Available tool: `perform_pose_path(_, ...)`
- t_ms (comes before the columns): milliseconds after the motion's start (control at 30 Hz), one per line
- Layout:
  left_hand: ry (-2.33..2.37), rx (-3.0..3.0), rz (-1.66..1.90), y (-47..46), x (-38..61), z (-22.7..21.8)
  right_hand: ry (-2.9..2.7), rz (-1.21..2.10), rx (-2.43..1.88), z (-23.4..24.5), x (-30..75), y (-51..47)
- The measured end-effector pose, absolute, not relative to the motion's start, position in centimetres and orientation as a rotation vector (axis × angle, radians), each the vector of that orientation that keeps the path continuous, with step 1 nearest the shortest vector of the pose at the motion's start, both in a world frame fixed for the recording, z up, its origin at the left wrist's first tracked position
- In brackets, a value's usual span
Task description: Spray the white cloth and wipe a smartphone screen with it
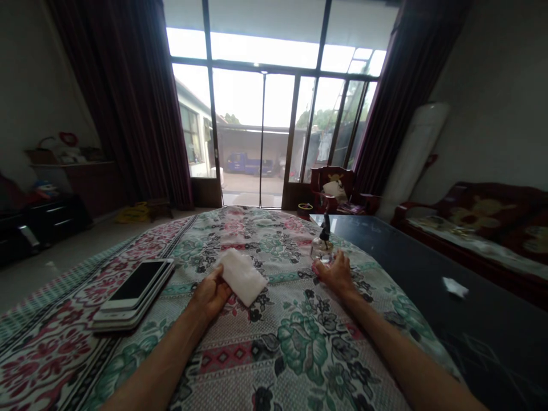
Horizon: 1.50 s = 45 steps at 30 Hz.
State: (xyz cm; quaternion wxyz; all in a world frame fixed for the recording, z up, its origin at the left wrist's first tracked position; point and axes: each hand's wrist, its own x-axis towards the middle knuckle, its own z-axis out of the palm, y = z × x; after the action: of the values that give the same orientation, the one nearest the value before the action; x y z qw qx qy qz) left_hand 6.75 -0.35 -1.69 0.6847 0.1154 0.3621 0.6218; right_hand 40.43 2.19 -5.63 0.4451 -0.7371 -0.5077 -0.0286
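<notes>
My left hand [210, 295] rests on the flowered cloth [295, 342] and is closed on the near edge of a folded white cloth pad [242, 276], which lies flat on the fabric. My right hand [337, 273] is curled round the base of a small clear glass bottle [322, 246] with a dark pump top, standing upright at the cloth's right edge. Both forearms reach forward from the bottom of the view.
A stack of phones or tablets [134, 293] lies on the flowered cloth to the left. A dark glossy table [432, 297] with a small white scrap [454, 286] adjoins on the right. A red sofa [483, 228], a wooden chair [335, 188] and glass doors [261, 142] stand beyond.
</notes>
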Motion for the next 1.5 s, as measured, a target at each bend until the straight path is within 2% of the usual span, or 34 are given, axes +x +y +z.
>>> perform_pose_path(167,0.812,0.264,1.38,-0.4,6.9,-1.6,-1.299,0.121,-1.602,-4.7,37.9,-0.6)
perform_pose_path(433,0.8,0.44,1.254,-0.9,7.3,-2.1,-1.7,0.889,-1.038,-3.2,28.2,-2.4)
perform_pose_path(933,0.809,0.709,1.104,-2.1,8.1,-2.4,-1.408,1.415,-0.903,-3.7,26.4,-3.5)
perform_pose_path(1300,0.83,0.883,1.055,-2.0,7.9,-2.5,-1.387,1.457,-1.011,-2.5,26.5,-4.2)
perform_pose_path(1400,0.869,1.003,1.05,-2.0,7.1,-2.1,-1.407,1.374,-1.081,-2.4,26.7,-4.1)
perform_pose_path(1500,0.962,1.07,1.099,-2.0,5.6,-1.1,-1.458,1.125,-1.257,-2.7,27.4,-3.4)
